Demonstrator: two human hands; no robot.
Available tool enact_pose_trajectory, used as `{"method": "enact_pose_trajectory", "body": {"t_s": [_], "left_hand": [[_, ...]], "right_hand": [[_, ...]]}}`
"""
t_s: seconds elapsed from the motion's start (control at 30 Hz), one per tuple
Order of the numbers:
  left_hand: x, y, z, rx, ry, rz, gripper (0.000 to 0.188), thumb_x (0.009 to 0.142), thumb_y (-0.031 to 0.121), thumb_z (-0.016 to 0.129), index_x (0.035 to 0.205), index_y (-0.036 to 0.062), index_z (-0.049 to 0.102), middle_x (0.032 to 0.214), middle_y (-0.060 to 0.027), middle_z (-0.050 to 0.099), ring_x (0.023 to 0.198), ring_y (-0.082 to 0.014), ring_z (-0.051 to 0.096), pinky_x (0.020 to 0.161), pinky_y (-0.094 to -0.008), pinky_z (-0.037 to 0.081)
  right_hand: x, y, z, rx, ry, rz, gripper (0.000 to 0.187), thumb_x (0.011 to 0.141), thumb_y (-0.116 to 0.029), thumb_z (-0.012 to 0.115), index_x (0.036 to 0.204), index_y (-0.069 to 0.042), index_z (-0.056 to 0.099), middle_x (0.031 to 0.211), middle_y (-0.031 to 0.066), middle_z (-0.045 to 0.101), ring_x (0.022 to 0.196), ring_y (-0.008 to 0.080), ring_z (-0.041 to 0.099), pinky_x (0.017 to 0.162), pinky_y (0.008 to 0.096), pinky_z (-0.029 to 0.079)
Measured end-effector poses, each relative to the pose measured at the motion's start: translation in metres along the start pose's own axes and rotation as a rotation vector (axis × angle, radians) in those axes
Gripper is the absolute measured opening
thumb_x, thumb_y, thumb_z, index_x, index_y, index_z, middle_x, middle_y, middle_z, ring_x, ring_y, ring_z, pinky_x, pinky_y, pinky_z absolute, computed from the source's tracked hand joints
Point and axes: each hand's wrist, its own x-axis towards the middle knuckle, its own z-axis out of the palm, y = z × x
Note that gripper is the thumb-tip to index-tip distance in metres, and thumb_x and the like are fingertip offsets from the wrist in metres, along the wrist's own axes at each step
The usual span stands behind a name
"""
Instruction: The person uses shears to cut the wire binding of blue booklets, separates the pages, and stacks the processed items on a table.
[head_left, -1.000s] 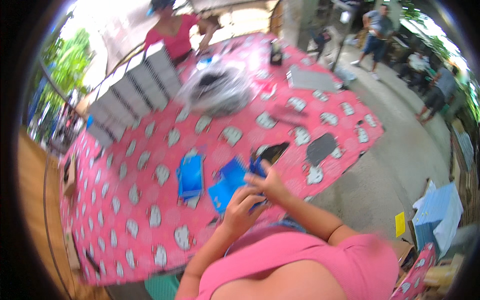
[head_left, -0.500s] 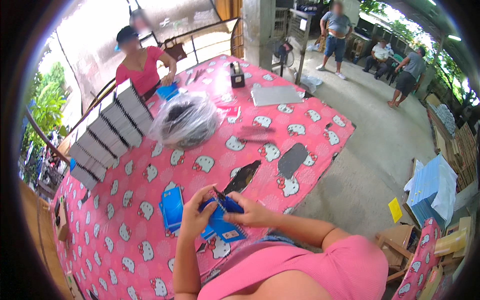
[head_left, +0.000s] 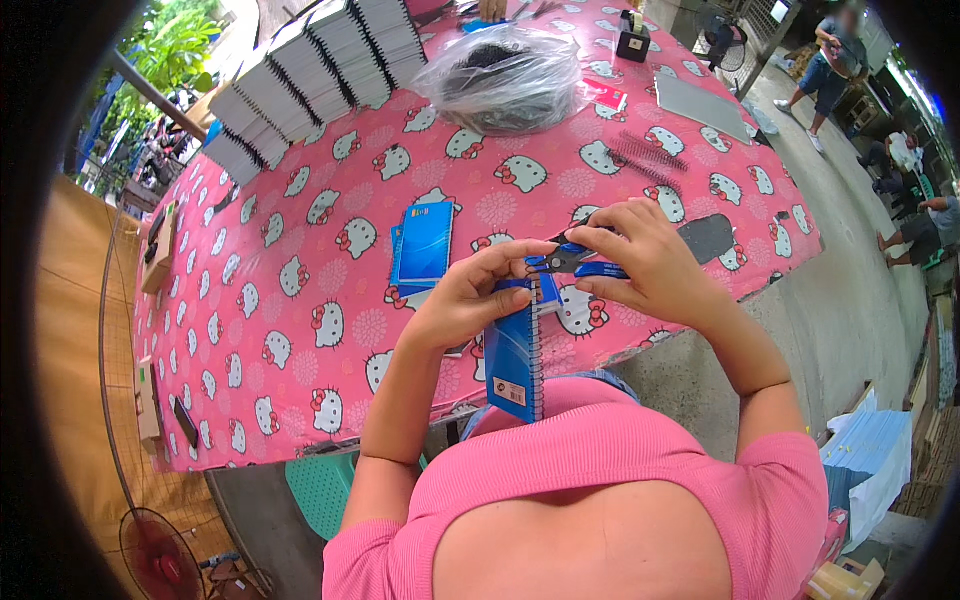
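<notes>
In my left hand (head_left: pixel 465 300) is a blue spiral notebook (head_left: pixel 510 365), pinched near its far end between thumb and fingers. Its wire binding runs along the right edge, and the near end points toward my body. My right hand (head_left: pixel 650 262) is closed around pliers (head_left: pixel 566 257) with blue handles and dark jaws. Those jaws are at the far end of the binding, close to my left fingertips; whether they bite the wire I cannot make out. Just beyond my left hand, a few more blue notebooks (head_left: pixel 426 243) lie in a small pile on the table.
The table wears a pink patterned cover (head_left: pixel 300 350). Tall stacks of spiral-bound books (head_left: pixel 300 85) stand far left, beside a clear plastic bag (head_left: pixel 510 95) of black coils. Loose coils (head_left: pixel 648 160), a grey sheet (head_left: pixel 703 108) and a tape dispenser (head_left: pixel 633 40) lie toward the right.
My view has tilted down and turned. The notebook now hangs straighter toward my body, and my right hand has gone from its side to the far end of the binding, with the pliers plainly visible.
</notes>
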Motion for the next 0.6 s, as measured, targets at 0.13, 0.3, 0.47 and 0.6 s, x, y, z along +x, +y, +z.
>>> {"method": "enact_pose_trajectory", "body": {"t_s": [0.13, 0.3, 0.47, 0.6], "left_hand": [[-0.002, -0.005, 0.0, -0.001, 0.062, 0.038, 0.05, 0.082, 0.013, 0.068, 0.127, 0.0003, 0.048, 0.085, 0.0028, 0.048, 0.085, -0.0086, 0.051, 0.074, -0.0226, 0.041], [-0.005, -0.005, 0.001, -0.042, 0.089, 0.043, 0.041, 0.084, 0.009, 0.065, 0.122, 0.0025, 0.051, 0.089, 0.0011, 0.054, 0.084, -0.0062, 0.05, 0.075, -0.0202, 0.041], [-0.005, -0.006, 0.0, -0.079, 0.1, -0.019, 0.042, 0.083, 0.012, 0.067, 0.12, 0.0019, 0.051, 0.09, -0.0005, 0.056, 0.086, -0.0079, 0.054, 0.075, -0.0211, 0.042], [-0.009, -0.015, -0.001, -0.084, 0.169, -0.04, 0.042, 0.081, 0.012, 0.069, 0.118, 0.0018, 0.051, 0.091, -0.0023, 0.058, 0.088, -0.0095, 0.056, 0.076, -0.022, 0.044]], "right_hand": [[0.005, 0.002, -0.004, 0.009, -0.026, -0.028, 0.043, 0.074, -0.032, 0.069, 0.111, -0.013, 0.057, 0.1, 0.0093, 0.055, 0.094, 0.0262, 0.052, 0.085, 0.0414, 0.036], [0.007, 0.001, 0.0, -0.046, -0.04, -0.07, 0.042, 0.074, -0.034, 0.069, 0.109, -0.013, 0.058, 0.098, 0.0079, 0.055, 0.092, 0.0248, 0.052, 0.083, 0.0404, 0.037], [0.005, 0.002, 0.003, -0.066, -0.034, -0.096, 0.041, 0.074, -0.036, 0.069, 0.106, -0.012, 0.058, 0.094, 0.0069, 0.057, 0.087, 0.0233, 0.055, 0.075, 0.0375, 0.041], [0.004, 0.005, 0.014, -0.031, 0.086, -0.066, 0.046, 0.071, -0.039, 0.071, 0.1, -0.005, 0.058, 0.087, 0.0084, 0.057, 0.081, 0.0248, 0.057, 0.068, 0.0364, 0.044]]}}
